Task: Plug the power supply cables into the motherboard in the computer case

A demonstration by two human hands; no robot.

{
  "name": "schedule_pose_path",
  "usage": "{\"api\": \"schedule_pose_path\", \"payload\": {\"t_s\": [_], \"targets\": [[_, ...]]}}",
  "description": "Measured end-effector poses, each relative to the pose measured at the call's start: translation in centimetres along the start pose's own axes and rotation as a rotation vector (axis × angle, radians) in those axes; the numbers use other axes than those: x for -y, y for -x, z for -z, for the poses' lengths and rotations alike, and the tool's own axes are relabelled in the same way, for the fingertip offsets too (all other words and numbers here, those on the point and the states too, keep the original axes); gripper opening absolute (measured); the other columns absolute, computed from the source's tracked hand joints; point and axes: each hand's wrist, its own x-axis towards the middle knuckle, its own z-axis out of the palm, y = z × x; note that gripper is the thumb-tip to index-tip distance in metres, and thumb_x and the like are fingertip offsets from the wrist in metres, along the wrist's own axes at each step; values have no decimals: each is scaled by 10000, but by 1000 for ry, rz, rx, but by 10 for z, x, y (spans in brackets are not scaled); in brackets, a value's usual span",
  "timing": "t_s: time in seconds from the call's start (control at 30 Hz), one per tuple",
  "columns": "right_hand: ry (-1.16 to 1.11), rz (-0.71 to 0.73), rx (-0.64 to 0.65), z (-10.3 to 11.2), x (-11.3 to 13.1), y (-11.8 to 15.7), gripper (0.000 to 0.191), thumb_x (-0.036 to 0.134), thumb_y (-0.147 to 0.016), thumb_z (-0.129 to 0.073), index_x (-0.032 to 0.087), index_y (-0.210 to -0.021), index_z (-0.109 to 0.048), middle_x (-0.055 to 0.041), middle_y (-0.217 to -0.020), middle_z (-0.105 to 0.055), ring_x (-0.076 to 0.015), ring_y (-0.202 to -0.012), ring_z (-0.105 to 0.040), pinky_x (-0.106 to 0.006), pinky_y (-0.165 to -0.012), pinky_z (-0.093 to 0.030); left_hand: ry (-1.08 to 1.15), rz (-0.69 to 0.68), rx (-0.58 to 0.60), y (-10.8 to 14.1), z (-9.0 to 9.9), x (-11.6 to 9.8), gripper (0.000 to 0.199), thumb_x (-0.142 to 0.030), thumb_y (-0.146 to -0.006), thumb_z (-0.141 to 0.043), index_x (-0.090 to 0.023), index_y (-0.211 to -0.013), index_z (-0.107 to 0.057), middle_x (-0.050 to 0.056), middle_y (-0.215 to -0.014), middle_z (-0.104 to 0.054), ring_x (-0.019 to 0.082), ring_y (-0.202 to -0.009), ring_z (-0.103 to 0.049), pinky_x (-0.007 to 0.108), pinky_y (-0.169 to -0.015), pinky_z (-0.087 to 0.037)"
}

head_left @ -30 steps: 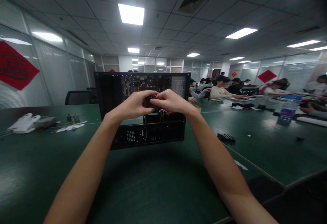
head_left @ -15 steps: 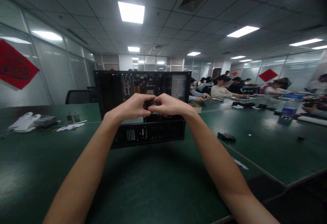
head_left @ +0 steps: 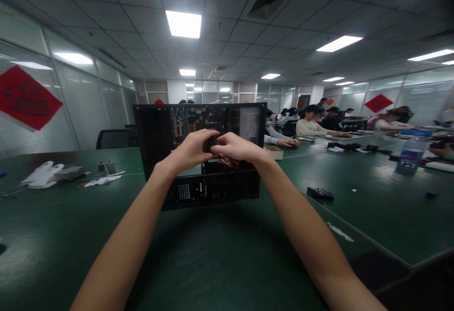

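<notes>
An open black computer case (head_left: 152,136) stands on the table before me, its inside facing me and its frame slightly tilted. Within it are a motherboard (head_left: 204,116) and, at upper right, a power supply (head_left: 250,121) with a label. Both my hands meet in front of the case's middle. My right hand (head_left: 237,148) is closed in a pinch on a bundle of thin coloured cables (head_left: 230,163), which hang below its fingers. My left hand (head_left: 194,149) is curled against it, thumb and fingers bent around something dark that I cannot make out. The hands hide part of the motherboard.
The green table (head_left: 216,254) spreads all round. To the left lie a white plastic bag (head_left: 43,175), a grey box (head_left: 70,174) and papers (head_left: 102,180). On the right are a black part (head_left: 320,193), a small carton (head_left: 275,152) and a bottle (head_left: 412,152). Other people sit beyond.
The whole view has shifted slightly right and down. My hands stay together at the case; more of the coloured cables shows below my right hand.
</notes>
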Motion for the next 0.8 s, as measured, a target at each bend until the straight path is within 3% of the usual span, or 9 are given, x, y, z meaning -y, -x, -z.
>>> {"api": "schedule_pose_path", "payload": {"t_s": [0.17,0.3,0.37,0.43,0.53,0.63,0.8], "targets": [[-102,1,-47,-1,-12,-9,226,289,-864,-612,166,-680,-564,18,-590,-569,-98,-498,-503,-220,-481,-363,-51,-28,-78,0,1,2,526,-139,-771,-779,-152,-1275,-628,141,-1273,-668,273,-1164,-649,439,-1007,-540],[-21,99,-68,5,-20,-13,452,549,-931,-532,145,-750,-618,17,-637,-560,-109,-571,-479,-232,-539,-344,-79,-45,-79,1,3,6,477,-167,-803,-768,-157,-1261,-633,126,-1254,-686,265,-1154,-657,439,-1007,-545],[92,152,-142,8,-25,-14,538,585,-982,-416,144,-748,-617,5,-654,-557,-127,-610,-490,-248,-578,-354,-84,-43,-69,2,2,8,468,-173,-813,-760,-163,-1263,-634,117,-1245,-695,256,-1142,-662,432,-1003,-548],[259,229,-292,9,-30,-15,470,465,-1028,-374,144,-802,-632,-28,-738,-611,-157,-700,-546,-264,-654,-391,-84,-31,-55,3,0,11,472,-173,-814,-754,-169,-1271,-633,114,-1249,-700,252,-1140,-666,432,-1006,-546],[570,364,-477,5,-39,-16,264,265,-1022,-421,148,-1078,-651,-120,-1080,-676,-213,-969,-600,-292,-804,-437,-82,14,-35,6,-6,17,489,-188,-807,-758,-166,-1280,-637,123,-1233,-714,262,-1107,-683,434,-976,-556],[827,463,-453,-2,-51,-17,306,239,-1046,-385,163,-1233,-615,-159,-1280,-622,-246,-1123,-560,-326,-872,-462,-79,63,-6,10,-11,27,503,-201,-816,-744,-169,-1304,-628,118,-1188,-732,256,-1029,-703,411,-918,-567],[945,554,-299,-15,-69,-24,329,153,-1011,-426,157,-1298,-587,-156,-1332,-596,-254,-1185,-539,-349,-920,-487,-10,131,-5,17,-17,44,428,-223,-841,-708,-173,-1260,-640,97,-1134,-739,236,-980,-706,370,-876,-562]]}}
